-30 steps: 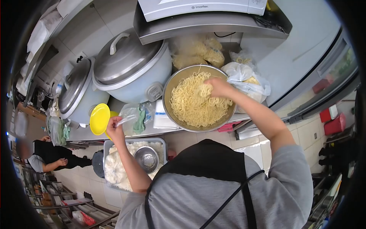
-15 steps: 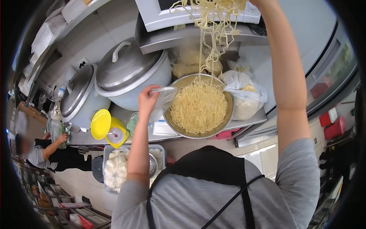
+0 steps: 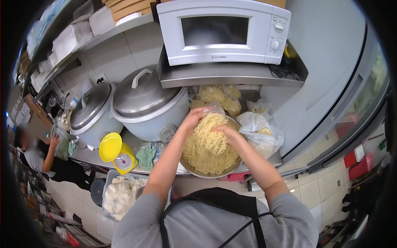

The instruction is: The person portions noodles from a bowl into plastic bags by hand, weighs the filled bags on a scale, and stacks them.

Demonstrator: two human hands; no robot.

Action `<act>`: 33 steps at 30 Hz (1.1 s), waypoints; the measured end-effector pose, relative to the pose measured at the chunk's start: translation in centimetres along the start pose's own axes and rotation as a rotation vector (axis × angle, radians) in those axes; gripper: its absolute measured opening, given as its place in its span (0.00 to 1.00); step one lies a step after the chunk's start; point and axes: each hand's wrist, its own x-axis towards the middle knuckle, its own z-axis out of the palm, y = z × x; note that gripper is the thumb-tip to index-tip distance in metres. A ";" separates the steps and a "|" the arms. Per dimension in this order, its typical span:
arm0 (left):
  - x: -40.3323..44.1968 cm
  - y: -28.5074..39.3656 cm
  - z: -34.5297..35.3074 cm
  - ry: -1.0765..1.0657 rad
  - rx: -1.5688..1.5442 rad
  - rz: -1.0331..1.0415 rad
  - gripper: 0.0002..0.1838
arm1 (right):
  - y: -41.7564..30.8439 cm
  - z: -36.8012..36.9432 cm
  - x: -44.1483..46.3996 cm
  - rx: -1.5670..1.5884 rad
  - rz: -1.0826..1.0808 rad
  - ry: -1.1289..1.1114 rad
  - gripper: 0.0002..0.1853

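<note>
My right hand [image 3: 228,134] clutches noodles [image 3: 210,131] above the metal bowl [image 3: 232,167], probably so strays land inside. Left hand [image 3: 197,119]: can't tell the fingers' hold.

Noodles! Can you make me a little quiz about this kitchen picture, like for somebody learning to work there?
1. True or false: the scale has a yellow pan.
2. Which does the right hand touch?
a) cloth
b) noodles
c) lid
3. Fill in: the microwave stands on a metal ____.

Key: 1 true; 2 b; 3 shelf.
</note>
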 end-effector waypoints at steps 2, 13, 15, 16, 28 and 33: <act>-0.2 -0.7 0.7 0.056 -0.005 -0.051 0.13 | 0.9 -1.0 1.0 0.401 0.187 0.080 0.20; -1.7 -4.1 4.5 0.422 1.012 0.851 0.06 | 6.7 -1.7 6.0 -0.753 -0.406 0.348 0.13; -2.7 -5.6 6.8 0.390 1.009 0.868 0.06 | 5.4 -1.2 6.4 -0.803 -0.430 0.273 0.12; -2.9 -6.0 7.3 0.360 1.006 0.893 0.05 | 4.9 -1.2 6.7 -0.818 -0.410 0.248 0.12; 0.6 -3.7 -2.1 0.598 0.759 0.360 0.06 | -3.4 4.4 3.4 -1.343 -0.051 -0.333 0.15; -1.5 -2.5 -3.9 0.362 0.123 0.086 0.14 | -5.3 5.7 3.8 -1.797 -0.028 -0.370 0.25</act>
